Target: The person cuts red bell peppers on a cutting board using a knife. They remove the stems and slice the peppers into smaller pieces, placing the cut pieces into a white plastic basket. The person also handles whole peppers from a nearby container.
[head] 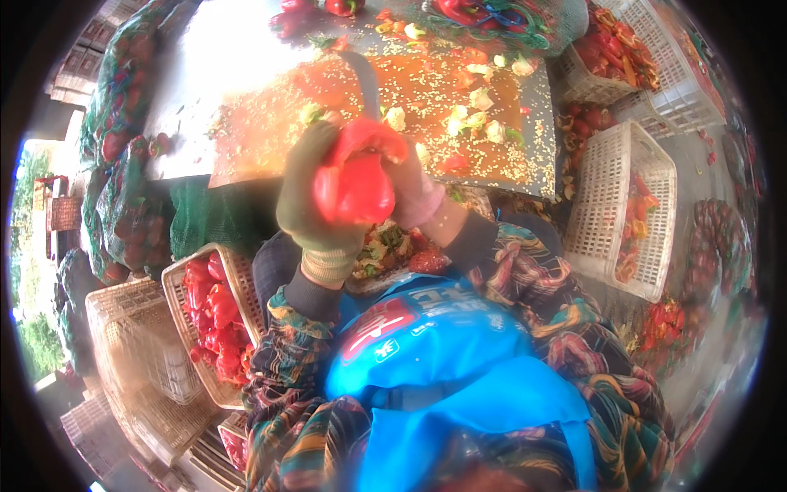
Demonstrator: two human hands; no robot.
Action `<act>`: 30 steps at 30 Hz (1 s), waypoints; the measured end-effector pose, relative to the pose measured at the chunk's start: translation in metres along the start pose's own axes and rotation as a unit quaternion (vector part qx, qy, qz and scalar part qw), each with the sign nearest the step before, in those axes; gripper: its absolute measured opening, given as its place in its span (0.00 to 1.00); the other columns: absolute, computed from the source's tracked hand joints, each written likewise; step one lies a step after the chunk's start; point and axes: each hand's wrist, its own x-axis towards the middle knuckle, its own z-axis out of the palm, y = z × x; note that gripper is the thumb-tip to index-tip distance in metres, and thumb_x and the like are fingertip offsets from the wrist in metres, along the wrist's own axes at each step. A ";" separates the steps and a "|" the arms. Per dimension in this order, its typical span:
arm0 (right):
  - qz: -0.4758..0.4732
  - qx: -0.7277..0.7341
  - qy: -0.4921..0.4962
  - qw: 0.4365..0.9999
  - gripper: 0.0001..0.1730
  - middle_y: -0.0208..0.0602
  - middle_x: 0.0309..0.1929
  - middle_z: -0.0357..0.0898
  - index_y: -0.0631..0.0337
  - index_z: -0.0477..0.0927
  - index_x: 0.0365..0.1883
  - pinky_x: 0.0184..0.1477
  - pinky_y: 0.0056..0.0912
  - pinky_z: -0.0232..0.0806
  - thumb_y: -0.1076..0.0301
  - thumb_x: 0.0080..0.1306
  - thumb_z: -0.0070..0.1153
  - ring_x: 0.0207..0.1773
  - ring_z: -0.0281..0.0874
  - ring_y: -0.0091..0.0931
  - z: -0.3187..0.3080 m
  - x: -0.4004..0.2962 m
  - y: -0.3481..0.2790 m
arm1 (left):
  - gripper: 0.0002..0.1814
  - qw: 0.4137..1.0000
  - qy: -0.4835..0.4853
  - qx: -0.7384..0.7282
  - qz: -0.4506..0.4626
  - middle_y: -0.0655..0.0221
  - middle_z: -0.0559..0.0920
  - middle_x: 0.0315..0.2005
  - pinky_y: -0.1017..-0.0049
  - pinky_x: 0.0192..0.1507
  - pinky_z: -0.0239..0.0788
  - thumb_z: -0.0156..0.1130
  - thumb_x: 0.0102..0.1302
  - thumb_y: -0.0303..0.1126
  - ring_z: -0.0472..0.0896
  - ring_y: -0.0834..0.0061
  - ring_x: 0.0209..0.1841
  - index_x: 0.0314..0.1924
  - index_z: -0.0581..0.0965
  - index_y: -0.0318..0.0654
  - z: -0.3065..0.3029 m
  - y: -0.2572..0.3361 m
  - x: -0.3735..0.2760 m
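Note:
In front of me, my left hand, in a greenish knit glove, grips a red bell pepper from the left. The pepper looks split across its upper part, with a flap of red flesh above the lower body. My right hand, in a pale pinkish glove, is against the pepper's right side, its fingers largely hidden behind it. A curved knife blade projects beyond the pepper, over the table; its handle is hidden behind the pepper, where my right hand appears closed on it.
Seeds and pale pepper cores litter the metal table. A net bag of peppers lies at its far edge. A crate of red peppers stands at left, a crate with pepper pieces at right. Pepper scraps sit below my hands.

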 end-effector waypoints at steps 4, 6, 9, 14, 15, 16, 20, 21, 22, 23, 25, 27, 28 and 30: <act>-0.020 -0.063 -0.071 0.995 0.10 0.33 0.41 0.81 0.62 0.79 0.44 0.49 0.26 0.73 0.74 0.70 0.46 0.46 0.80 0.24 -0.004 -0.005 0.000 | 0.24 1.000 -0.008 -0.008 0.017 0.52 0.81 0.50 0.64 0.54 0.73 0.68 0.56 0.27 0.81 0.57 0.51 0.54 0.76 0.29 -0.012 -0.008 -0.005; 0.115 0.122 0.000 0.986 0.10 0.33 0.41 0.81 0.62 0.79 0.45 0.48 0.27 0.73 0.72 0.69 0.48 0.45 0.80 0.26 -0.012 -0.001 0.008 | 0.26 0.998 -0.023 0.038 0.050 0.53 0.81 0.47 0.63 0.48 0.74 0.66 0.51 0.26 0.82 0.53 0.47 0.54 0.76 0.36 -0.019 -0.009 -0.007; 0.002 -0.293 0.017 0.956 0.08 0.31 0.35 0.82 0.63 0.79 0.41 0.41 0.26 0.74 0.74 0.63 0.55 0.37 0.81 0.25 -0.003 0.002 0.026 | 0.24 0.998 0.048 0.043 -0.004 0.57 0.83 0.44 0.71 0.46 0.75 0.68 0.55 0.27 0.83 0.65 0.46 0.54 0.77 0.33 -0.049 -0.009 -0.015; -0.046 -0.471 0.047 0.880 0.03 0.28 0.25 0.78 0.64 0.78 0.34 0.30 0.24 0.73 0.78 0.61 0.55 0.28 0.78 0.18 -0.001 0.001 -0.012 | 0.23 0.908 0.082 0.404 0.072 0.60 0.82 0.41 0.78 0.38 0.79 0.60 0.65 0.23 0.83 0.72 0.36 0.60 0.71 0.35 -0.203 -0.058 0.001; -0.058 -0.450 0.064 0.889 0.03 0.28 0.25 0.78 0.64 0.78 0.34 0.29 0.24 0.73 0.78 0.61 0.55 0.28 0.77 0.18 -0.004 -0.001 -0.023 | 0.23 0.949 0.114 0.288 -0.058 0.60 0.81 0.47 0.78 0.41 0.79 0.59 0.64 0.22 0.82 0.71 0.41 0.60 0.71 0.36 -0.252 -0.082 -0.019; -0.051 -0.471 0.118 0.873 0.02 0.28 0.24 0.77 0.63 0.78 0.32 0.30 0.23 0.72 0.78 0.61 0.56 0.27 0.76 0.17 0.003 -0.005 -0.037 | 0.22 0.961 0.161 0.026 -0.221 0.62 0.80 0.50 0.74 0.48 0.78 0.56 0.65 0.21 0.81 0.70 0.48 0.60 0.72 0.37 -0.299 -0.091 -0.028; -0.147 -0.602 0.119 0.776 0.09 0.31 0.25 0.80 0.60 0.80 0.32 0.33 0.30 0.68 0.64 0.61 0.62 0.27 0.76 0.22 -0.024 0.002 -0.054 | 0.35 0.677 -0.117 0.678 -0.261 0.53 0.74 0.58 0.61 0.60 0.67 0.70 0.55 0.43 0.72 0.52 0.60 0.63 0.70 0.54 -0.400 -0.148 -0.075; -0.159 -0.606 0.118 0.771 0.09 0.31 0.26 0.81 0.58 0.81 0.32 0.34 0.32 0.69 0.62 0.61 0.62 0.29 0.77 0.25 -0.043 0.006 -0.055 | 0.36 0.608 -0.184 0.665 -0.393 0.57 0.73 0.59 0.59 0.61 0.67 0.72 0.53 0.43 0.72 0.53 0.61 0.63 0.70 0.54 -0.383 -0.160 -0.068; -0.152 -0.604 0.140 0.770 0.10 0.31 0.26 0.81 0.57 0.81 0.32 0.34 0.32 0.69 0.61 0.61 0.62 0.30 0.77 0.25 -0.044 0.004 -0.060 | 0.36 0.663 -0.211 0.651 -0.303 0.59 0.74 0.59 0.60 0.61 0.67 0.73 0.52 0.42 0.72 0.53 0.61 0.62 0.71 0.55 -0.353 -0.169 -0.056; -0.145 -0.601 0.161 0.769 0.10 0.31 0.27 0.81 0.57 0.80 0.32 0.35 0.31 0.69 0.60 0.62 0.62 0.30 0.77 0.24 -0.043 0.001 -0.066 | 0.36 0.710 -0.233 0.630 -0.210 0.61 0.75 0.59 0.61 0.61 0.67 0.74 0.52 0.42 0.72 0.54 0.61 0.62 0.72 0.55 -0.317 -0.178 -0.047; -0.136 -0.599 0.183 0.767 0.11 0.31 0.27 0.81 0.58 0.80 0.33 0.35 0.30 0.68 0.59 0.62 0.62 0.31 0.77 0.23 -0.045 -0.005 -0.074 | 0.28 0.841 -0.244 0.477 -0.074 0.61 0.81 0.51 0.65 0.59 0.69 0.72 0.54 0.35 0.78 0.63 0.54 0.56 0.76 0.43 -0.195 -0.148 -0.011; -0.136 -0.599 0.197 0.764 0.11 0.31 0.27 0.81 0.59 0.80 0.34 0.34 0.29 0.68 0.60 0.62 0.62 0.31 0.76 0.22 -0.049 -0.008 -0.079 | 0.21 0.914 -0.239 0.280 -0.173 0.56 0.84 0.45 0.68 0.54 0.72 0.72 0.56 0.33 0.82 0.61 0.48 0.49 0.80 0.33 -0.082 -0.118 -0.002; -0.158 -0.568 0.184 0.786 0.12 0.31 0.26 0.80 0.61 0.80 0.35 0.34 0.28 0.68 0.61 0.62 0.62 0.30 0.75 0.21 -0.047 -0.007 -0.079 | 0.21 0.913 -0.265 0.210 -0.227 0.55 0.84 0.47 0.69 0.55 0.72 0.72 0.56 0.32 0.82 0.61 0.48 0.50 0.80 0.32 -0.046 -0.123 -0.008; -0.180 -0.539 0.194 0.800 0.11 0.32 0.26 0.79 0.61 0.80 0.36 0.34 0.28 0.68 0.62 0.63 0.62 0.30 0.76 0.22 -0.050 -0.005 -0.078 | 0.14 0.918 -0.317 0.194 -0.139 0.56 0.84 0.45 0.70 0.53 0.73 0.66 0.62 0.31 0.83 0.63 0.45 0.48 0.80 0.39 0.035 -0.121 -0.015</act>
